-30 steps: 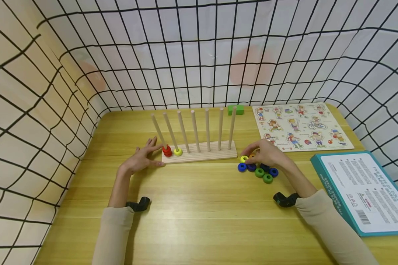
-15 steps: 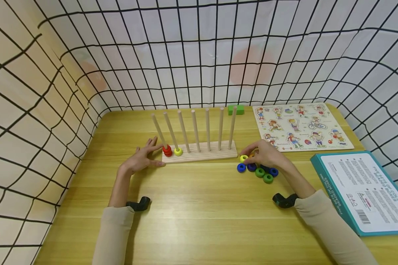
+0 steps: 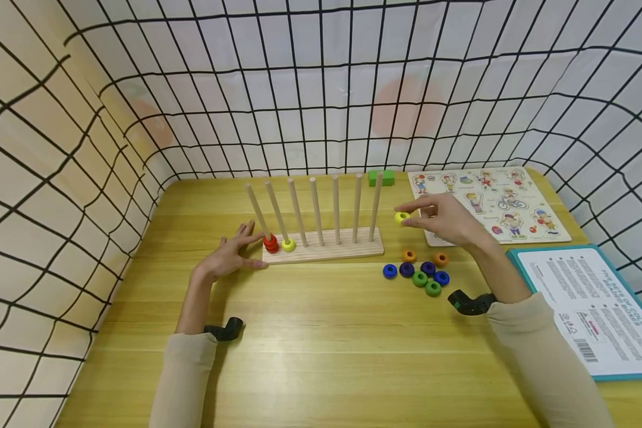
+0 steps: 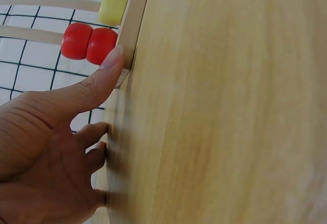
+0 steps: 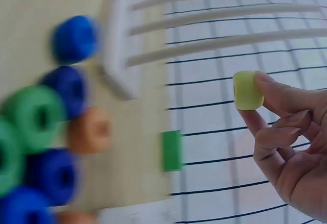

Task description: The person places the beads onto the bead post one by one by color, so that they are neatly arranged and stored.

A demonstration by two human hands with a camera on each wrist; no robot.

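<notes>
My right hand [image 3: 446,219] pinches a yellow bead [image 3: 401,218] between thumb and finger, raised above the table to the right of the wooden peg rack [image 3: 331,251]. In the right wrist view the yellow bead [image 5: 248,90] shows clear of everything else. My left hand [image 3: 230,255] touches the left end of the rack, fingers spread and thumb at the base's front corner. Two red beads [image 4: 88,43] are stacked on the leftmost peg, and one yellow bead [image 3: 288,245] sits on the second peg. The other pegs carry no beads.
Loose blue, green and orange beads [image 3: 419,279] lie in a cluster right of the rack. A green block [image 3: 381,178] stands behind it. A picture puzzle board [image 3: 492,205] and a teal-edged box [image 3: 594,309] lie at the right. Black netting [image 3: 321,89] surrounds the table.
My right hand has lifted the yellow bead from the cluster, up and away from the table, uncovering the orange beads there. My left hand has stayed at the rack.
</notes>
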